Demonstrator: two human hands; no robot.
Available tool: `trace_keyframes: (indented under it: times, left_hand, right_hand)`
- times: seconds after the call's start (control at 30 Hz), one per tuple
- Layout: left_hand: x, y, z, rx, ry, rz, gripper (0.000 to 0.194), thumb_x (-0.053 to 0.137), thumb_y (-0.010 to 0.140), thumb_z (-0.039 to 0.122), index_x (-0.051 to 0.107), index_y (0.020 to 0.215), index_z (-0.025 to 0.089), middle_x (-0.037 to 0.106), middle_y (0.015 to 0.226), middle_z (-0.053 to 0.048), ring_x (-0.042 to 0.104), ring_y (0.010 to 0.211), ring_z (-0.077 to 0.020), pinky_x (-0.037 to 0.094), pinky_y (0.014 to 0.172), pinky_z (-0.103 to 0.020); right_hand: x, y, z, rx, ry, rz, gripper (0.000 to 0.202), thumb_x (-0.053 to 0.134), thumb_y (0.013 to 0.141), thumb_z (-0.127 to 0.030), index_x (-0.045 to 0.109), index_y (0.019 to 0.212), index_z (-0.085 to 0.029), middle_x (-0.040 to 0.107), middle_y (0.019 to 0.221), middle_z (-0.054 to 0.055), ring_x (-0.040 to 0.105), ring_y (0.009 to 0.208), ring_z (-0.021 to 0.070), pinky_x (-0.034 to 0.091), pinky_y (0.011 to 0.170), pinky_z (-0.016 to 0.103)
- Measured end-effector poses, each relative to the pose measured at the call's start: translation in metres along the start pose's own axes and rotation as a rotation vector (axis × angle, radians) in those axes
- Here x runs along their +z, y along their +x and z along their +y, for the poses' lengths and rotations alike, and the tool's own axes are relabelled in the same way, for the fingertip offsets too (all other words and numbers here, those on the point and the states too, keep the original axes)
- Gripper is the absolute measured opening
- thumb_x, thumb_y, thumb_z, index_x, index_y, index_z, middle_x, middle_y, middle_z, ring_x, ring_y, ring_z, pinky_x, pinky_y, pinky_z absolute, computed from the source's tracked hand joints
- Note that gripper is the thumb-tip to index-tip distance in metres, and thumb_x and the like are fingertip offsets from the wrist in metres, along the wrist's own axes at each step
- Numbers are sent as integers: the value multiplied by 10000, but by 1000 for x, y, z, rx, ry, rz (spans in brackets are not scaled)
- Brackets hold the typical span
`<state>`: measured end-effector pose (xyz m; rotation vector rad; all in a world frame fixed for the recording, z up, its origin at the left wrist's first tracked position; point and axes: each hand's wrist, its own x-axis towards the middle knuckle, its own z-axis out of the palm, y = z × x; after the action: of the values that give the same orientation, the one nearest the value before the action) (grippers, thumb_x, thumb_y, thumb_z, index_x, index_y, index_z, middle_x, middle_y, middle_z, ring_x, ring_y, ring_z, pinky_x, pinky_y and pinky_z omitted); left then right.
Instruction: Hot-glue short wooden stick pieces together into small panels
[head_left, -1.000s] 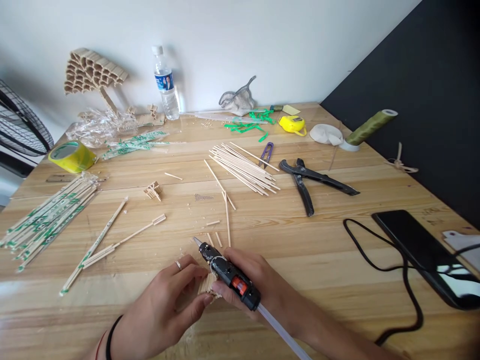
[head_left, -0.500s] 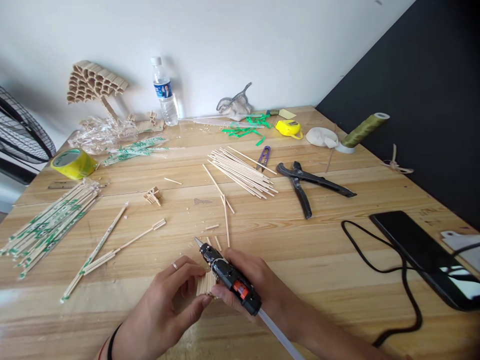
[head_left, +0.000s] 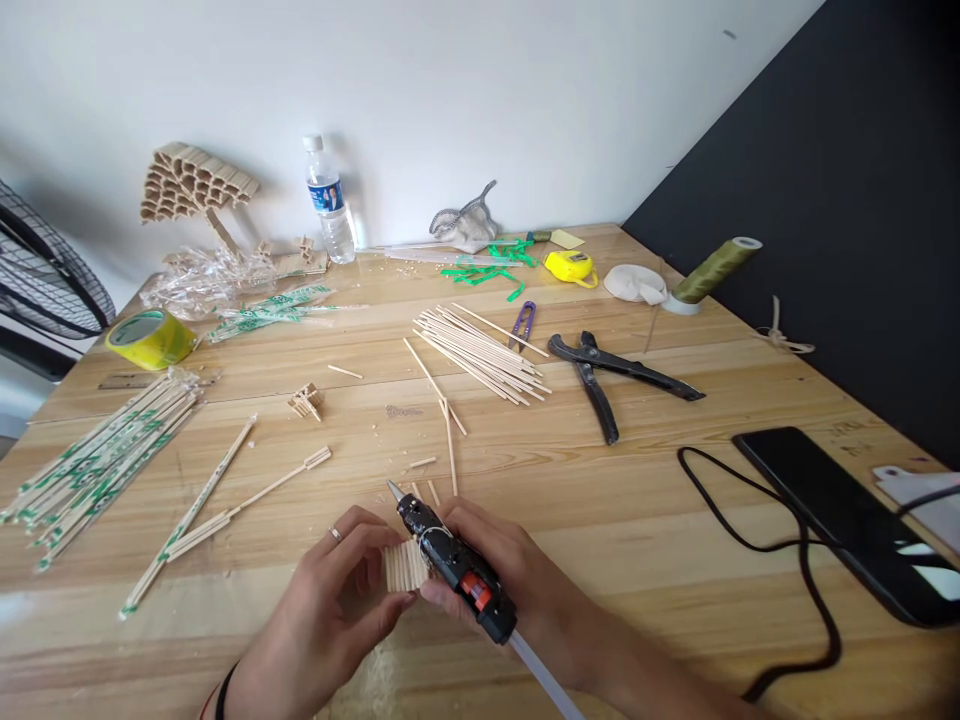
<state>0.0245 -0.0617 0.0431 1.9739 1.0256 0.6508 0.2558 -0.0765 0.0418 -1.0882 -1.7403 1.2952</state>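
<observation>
My left hand (head_left: pixel 330 590) pinches a small panel of short wooden sticks (head_left: pixel 403 567) laid side by side, fingers above and thumb below. My right hand (head_left: pixel 510 560) is closed around a black hot glue gun (head_left: pixel 450 555), its metal nozzle pointing up and left and a clear glue stick (head_left: pixel 544 675) coming out of its rear. The right thumb also reaches the panel's right edge, which the glue gun partly hides. Just beyond the nozzle lie a few short cut sticks (head_left: pixel 424 463). Behind them are longer thin sticks (head_left: pixel 452 440) joined at an angle.
Farther back are a pile of wooden sticks (head_left: pixel 480 350), purple snips (head_left: pixel 523 325) and a black cutter (head_left: pixel 600 370). Wrapped chopsticks (head_left: pixel 112 460) and yellow tape (head_left: pixel 150 340) lie left; a phone (head_left: pixel 840 520) with a cable lies right. A water bottle (head_left: pixel 330 215) stands by the wall.
The view has tilted slightly, so the background sits a little lower. Both hands keep their grips; the stick panel is turned slightly and its flat face shows more.
</observation>
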Motion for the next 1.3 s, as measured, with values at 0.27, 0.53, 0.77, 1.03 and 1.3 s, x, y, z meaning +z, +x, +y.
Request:
trace_keyframes:
  times: [0.27,0.53,0.77,1.03,1.3]
  left_hand:
    - [1,-1,-3,-19,-2,-25,221,692,964,172,633,1155,266,618,953,-14,597,720,-157,499,644,-258]
    - [0,-3,-2,-44,-1,-66,187,685,987,211,635,1158,268,618,964,-15,583,738,-158,491,662,-261]
    - [0,-2,-3,-47,13,-81,144,682,1000,278,652,1139,255,615,913,-11,576,730,-164,473,655,-264]
    - [-1,-3,0,-54,16,-86,131,682,1001,320,667,1107,245,622,879,-10,559,705,-164,456,637,-262]
    - [-1,-2,1,-37,34,-101,122,675,1006,312,660,1107,245,618,872,-7,564,713,-166,458,647,-263]
  right_hand:
    - [0,1,4,-51,-26,-2,162,700,957,-203,544,923,-225,596,895,1,553,786,169,432,709,274]
    - [1,0,5,-71,-24,-11,165,707,957,-185,548,932,-222,586,899,-4,548,787,161,422,708,261]
    - [0,1,2,-100,4,-21,114,672,977,-155,578,981,-219,617,910,-4,560,794,158,427,723,256]
    - [0,0,2,-78,-20,-32,108,665,969,-173,569,945,-216,605,887,0,557,777,167,425,706,267]
    - [0,-1,6,-58,-54,-58,101,666,955,-150,603,1009,-207,637,927,13,585,812,179,444,729,279]
